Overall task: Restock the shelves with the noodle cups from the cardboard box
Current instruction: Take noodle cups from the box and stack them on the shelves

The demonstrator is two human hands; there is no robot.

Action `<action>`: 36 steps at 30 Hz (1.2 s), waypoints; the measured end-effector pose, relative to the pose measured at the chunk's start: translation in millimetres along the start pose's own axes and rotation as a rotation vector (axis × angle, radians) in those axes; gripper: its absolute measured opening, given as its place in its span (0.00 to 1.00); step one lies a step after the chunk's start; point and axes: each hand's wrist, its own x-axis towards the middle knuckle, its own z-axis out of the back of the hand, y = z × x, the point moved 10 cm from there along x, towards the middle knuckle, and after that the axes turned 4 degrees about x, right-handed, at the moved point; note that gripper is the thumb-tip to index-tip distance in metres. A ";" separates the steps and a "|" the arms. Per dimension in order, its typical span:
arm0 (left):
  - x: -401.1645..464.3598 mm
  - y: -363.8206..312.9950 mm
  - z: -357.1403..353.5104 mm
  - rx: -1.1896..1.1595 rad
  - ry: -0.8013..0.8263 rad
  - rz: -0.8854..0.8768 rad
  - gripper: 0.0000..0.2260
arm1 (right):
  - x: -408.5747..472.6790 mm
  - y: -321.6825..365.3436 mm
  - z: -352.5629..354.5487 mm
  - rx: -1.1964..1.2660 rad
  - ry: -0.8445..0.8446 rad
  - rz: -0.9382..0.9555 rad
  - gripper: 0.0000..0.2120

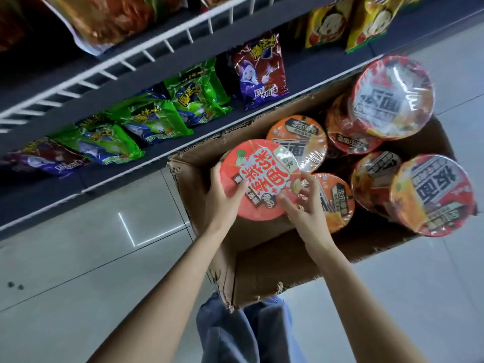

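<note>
Both hands hold one red cup [259, 179] over the open box [262, 260]: the left hand [222, 197] curls round its rim, the right hand [301, 203] pinches the other edge, likely to steady the slippery wrap. Other cups [392, 98] lie in the box, just beside the shelf [157, 150] of snack bags [154, 119].

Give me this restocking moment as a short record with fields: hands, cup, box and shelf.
left hand: left hand holds the red noodle cup at its left rim
right hand: right hand fingers touch its right side
box: cardboard box on the floor, several wrapped cups inside
shelf: green snack bags on the lower shelf
</note>
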 end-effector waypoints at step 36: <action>73.4 108.6 -31.7 0.354 -0.223 0.194 0.26 | 32.4 -19.6 87.3 0.492 -0.155 -0.174 0.23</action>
